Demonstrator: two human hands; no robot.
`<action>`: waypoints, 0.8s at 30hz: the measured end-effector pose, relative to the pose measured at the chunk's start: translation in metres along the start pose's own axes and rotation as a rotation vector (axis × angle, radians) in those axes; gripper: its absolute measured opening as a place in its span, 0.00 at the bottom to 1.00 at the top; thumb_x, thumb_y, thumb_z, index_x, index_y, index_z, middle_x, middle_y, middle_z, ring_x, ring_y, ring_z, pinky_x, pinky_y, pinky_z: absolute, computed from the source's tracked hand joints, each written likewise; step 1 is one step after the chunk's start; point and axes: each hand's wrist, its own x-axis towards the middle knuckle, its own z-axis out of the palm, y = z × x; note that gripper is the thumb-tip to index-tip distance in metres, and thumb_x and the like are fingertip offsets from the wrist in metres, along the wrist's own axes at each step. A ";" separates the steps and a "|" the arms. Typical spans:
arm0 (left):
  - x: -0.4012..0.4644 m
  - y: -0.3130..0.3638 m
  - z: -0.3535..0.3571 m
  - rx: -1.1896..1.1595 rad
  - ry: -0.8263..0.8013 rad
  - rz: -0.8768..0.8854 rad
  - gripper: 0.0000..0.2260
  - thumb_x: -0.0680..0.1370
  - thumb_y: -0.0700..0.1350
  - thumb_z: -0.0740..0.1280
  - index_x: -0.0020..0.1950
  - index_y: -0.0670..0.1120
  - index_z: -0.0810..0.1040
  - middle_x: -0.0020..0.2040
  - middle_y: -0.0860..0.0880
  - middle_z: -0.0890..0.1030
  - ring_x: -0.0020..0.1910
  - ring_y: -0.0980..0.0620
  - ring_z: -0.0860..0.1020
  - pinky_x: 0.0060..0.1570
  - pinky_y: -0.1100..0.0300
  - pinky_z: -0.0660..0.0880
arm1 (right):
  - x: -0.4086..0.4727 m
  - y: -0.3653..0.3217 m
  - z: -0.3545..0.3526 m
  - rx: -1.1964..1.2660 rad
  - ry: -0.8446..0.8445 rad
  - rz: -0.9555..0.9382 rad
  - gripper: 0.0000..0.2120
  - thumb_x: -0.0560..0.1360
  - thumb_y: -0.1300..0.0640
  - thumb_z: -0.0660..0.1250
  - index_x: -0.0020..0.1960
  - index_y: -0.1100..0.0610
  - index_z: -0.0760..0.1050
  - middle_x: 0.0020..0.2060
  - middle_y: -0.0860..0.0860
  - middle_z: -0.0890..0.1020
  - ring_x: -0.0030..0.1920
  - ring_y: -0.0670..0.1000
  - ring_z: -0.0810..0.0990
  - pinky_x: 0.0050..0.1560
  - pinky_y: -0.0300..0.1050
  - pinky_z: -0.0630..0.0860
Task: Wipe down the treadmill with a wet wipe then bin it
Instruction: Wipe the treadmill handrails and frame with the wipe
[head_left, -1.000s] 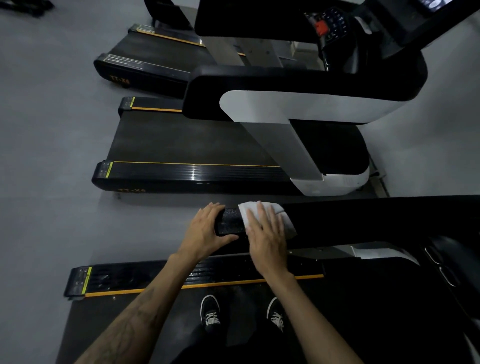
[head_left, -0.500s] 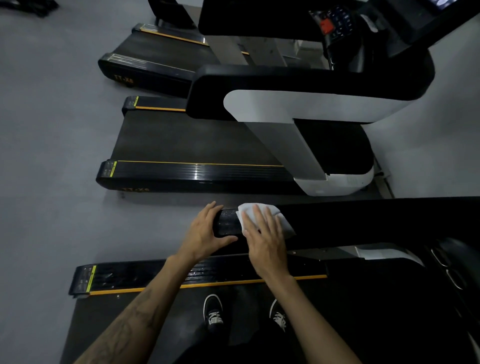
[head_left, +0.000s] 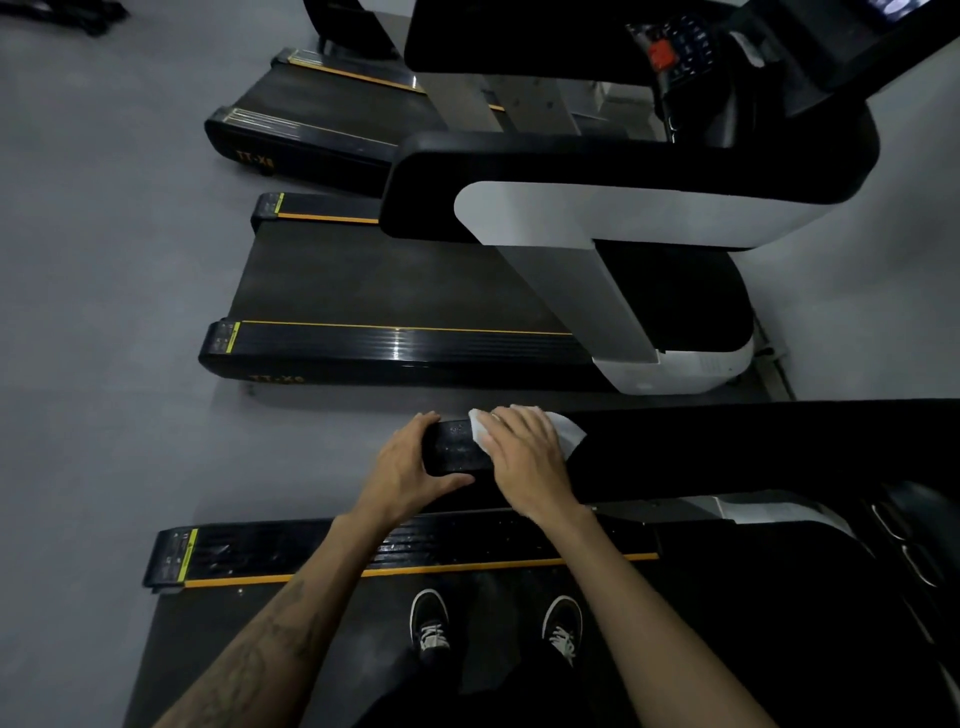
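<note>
Standing on the treadmill (head_left: 322, 639) belt, shoes (head_left: 430, 621) just behind the black handrail (head_left: 727, 447). Left hand (head_left: 410, 475) wrapped round the handrail's end, thumb beneath, fingers curled over. Right hand (head_left: 524, 457) just beside it, fingers straight and slightly spread, pressing the white wet wipe (head_left: 563, 434) flat onto the handrail's top.

A white, crumpled wet wipe (head_left: 563, 434) lies draped over the top of the black, glossy treadmill handrail (head_left: 727, 447), near its rounded free end; the rail runs level to the right; below it lies the dark treadmill deck (head_left: 291, 623), edged in orange.
</note>
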 end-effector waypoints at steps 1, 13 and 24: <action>0.000 0.000 0.000 0.001 0.007 0.003 0.42 0.67 0.58 0.82 0.76 0.47 0.68 0.70 0.47 0.75 0.68 0.48 0.74 0.68 0.51 0.72 | -0.006 0.009 0.001 0.006 0.030 -0.056 0.20 0.84 0.53 0.54 0.73 0.52 0.73 0.63 0.49 0.78 0.67 0.53 0.73 0.75 0.53 0.61; 0.004 -0.002 -0.002 -0.021 -0.009 -0.018 0.47 0.61 0.69 0.76 0.74 0.48 0.68 0.69 0.48 0.77 0.65 0.47 0.75 0.67 0.49 0.73 | 0.038 -0.024 -0.006 -0.208 -0.252 0.012 0.16 0.85 0.52 0.54 0.67 0.47 0.75 0.60 0.49 0.80 0.61 0.56 0.77 0.62 0.53 0.67; -0.002 -0.018 -0.002 -0.072 0.003 0.046 0.40 0.65 0.67 0.74 0.71 0.48 0.72 0.68 0.50 0.74 0.67 0.51 0.73 0.68 0.47 0.73 | 0.036 -0.014 -0.008 -0.311 -0.248 0.103 0.25 0.85 0.45 0.43 0.65 0.46 0.77 0.58 0.49 0.82 0.59 0.57 0.79 0.61 0.54 0.69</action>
